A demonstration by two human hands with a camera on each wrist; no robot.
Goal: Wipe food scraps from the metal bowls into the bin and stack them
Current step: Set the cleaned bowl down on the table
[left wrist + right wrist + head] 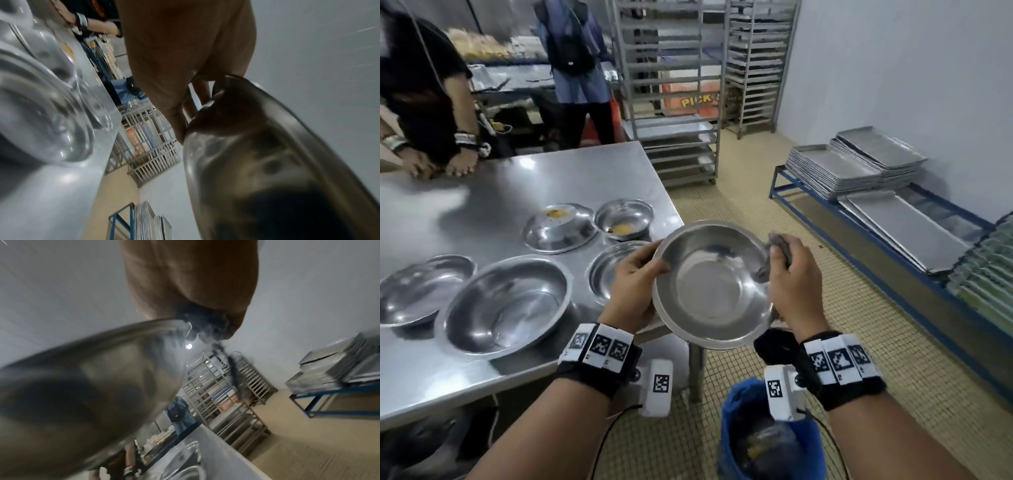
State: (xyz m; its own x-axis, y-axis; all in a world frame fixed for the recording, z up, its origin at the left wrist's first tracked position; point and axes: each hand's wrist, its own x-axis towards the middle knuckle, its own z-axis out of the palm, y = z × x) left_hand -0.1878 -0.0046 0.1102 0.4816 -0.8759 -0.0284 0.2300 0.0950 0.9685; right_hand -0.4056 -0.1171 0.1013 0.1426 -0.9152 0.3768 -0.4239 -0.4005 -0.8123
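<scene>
A shiny metal bowl (712, 284) is held in the air past the table's corner, above the blue-lined bin (767, 442). My left hand (637, 274) grips its left rim, thumb over the edge; the bowl's underside (267, 162) fills the left wrist view. My right hand (787, 270) pinches a grey cloth (779, 243) against the bowl's right rim; the cloth (205, 322) and the bowl (92, 378) show in the right wrist view. On the steel table (482, 192) sit two bowls with yellow scraps (560, 228) (624, 219) and three more bowls (506, 305) (421, 291) (607, 265).
Two people stand at the table's far side, one with hands (445, 164) resting on it. Tall tray racks (671, 92) stand behind. A blue frame with stacked metal trays (859, 168) lines the right wall. Tiled floor lies between table and frame.
</scene>
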